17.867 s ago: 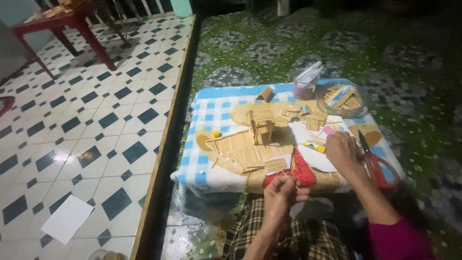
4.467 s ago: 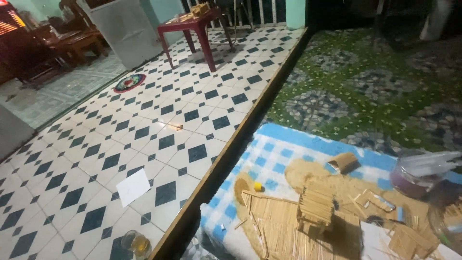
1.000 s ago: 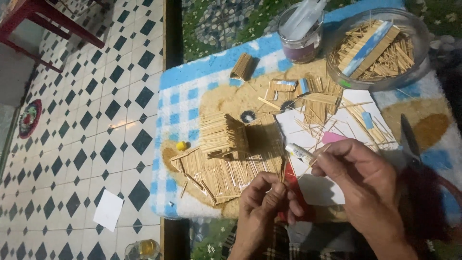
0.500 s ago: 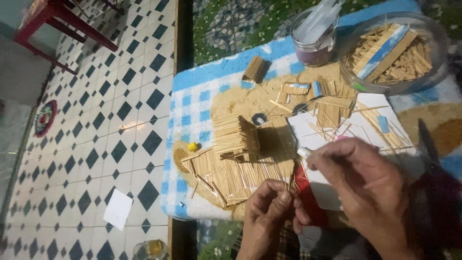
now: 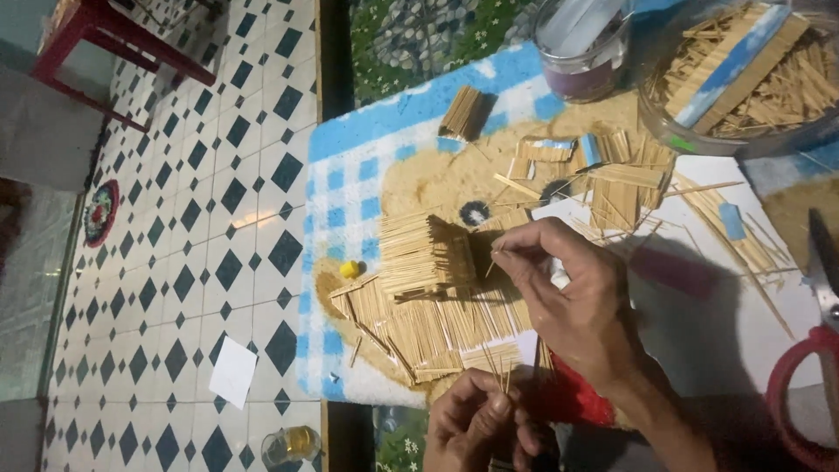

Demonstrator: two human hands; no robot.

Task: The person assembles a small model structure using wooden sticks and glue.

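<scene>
One stick house (image 5: 426, 253), one scissors (image 5: 817, 350), two hands (image 5: 577, 306).

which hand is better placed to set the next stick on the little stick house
Probably the right hand: its fingertips pinch a thin stick right beside the stick house. The left hand sits lower, gripping a bundle of sticks.

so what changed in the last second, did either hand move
The right hand has moved left from the white sheet to the little stick house, pinching a thin stick at its edge. The left hand stays low, still holding a few sticks. House, bowl of sticks and jar are unmoved.
</scene>
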